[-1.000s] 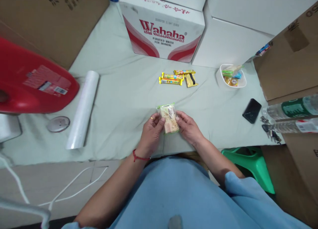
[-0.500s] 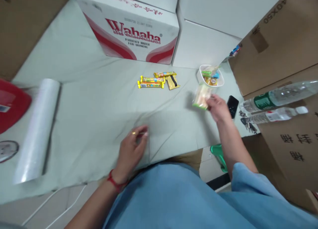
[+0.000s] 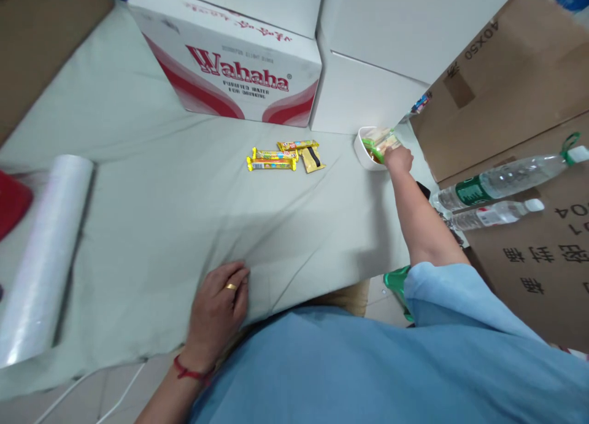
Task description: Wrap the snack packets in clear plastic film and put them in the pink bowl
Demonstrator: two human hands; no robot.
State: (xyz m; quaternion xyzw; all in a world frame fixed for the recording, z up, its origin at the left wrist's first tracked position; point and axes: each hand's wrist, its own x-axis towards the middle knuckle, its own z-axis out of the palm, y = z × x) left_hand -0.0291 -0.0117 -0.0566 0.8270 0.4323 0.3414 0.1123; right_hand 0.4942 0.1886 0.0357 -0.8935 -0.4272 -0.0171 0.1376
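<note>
At the white plastic tub (image 3: 363, 156), my right hand (image 3: 399, 160) pinches a clear-wrapped snack packet (image 3: 389, 143) with a green edge, held over the tub's opening. Other wrapped snacks lie inside, largely hidden by the packet and hand. My left hand (image 3: 221, 301) rests on the cloth near the table's front edge, fingers curled together, with nothing visible in it. Between the hands, farther back, lie several yellow-wrapped snack sticks (image 3: 272, 164) and a flat tan packet (image 3: 313, 159) with a dark band.
A Wahaha water carton (image 3: 239, 80) and a white box (image 3: 359, 92) stand along the back. At left lies a roll of clear film (image 3: 50, 252) beside a red object (image 3: 11, 203). Plastic bottles (image 3: 501, 181) and a partly covered phone (image 3: 423, 191) are at right.
My right hand has carried the snack packet back from above the cloth to the tub. My left hand has shifted down and left, its fingers closing onto the cloth. The view has shifted slightly.
</note>
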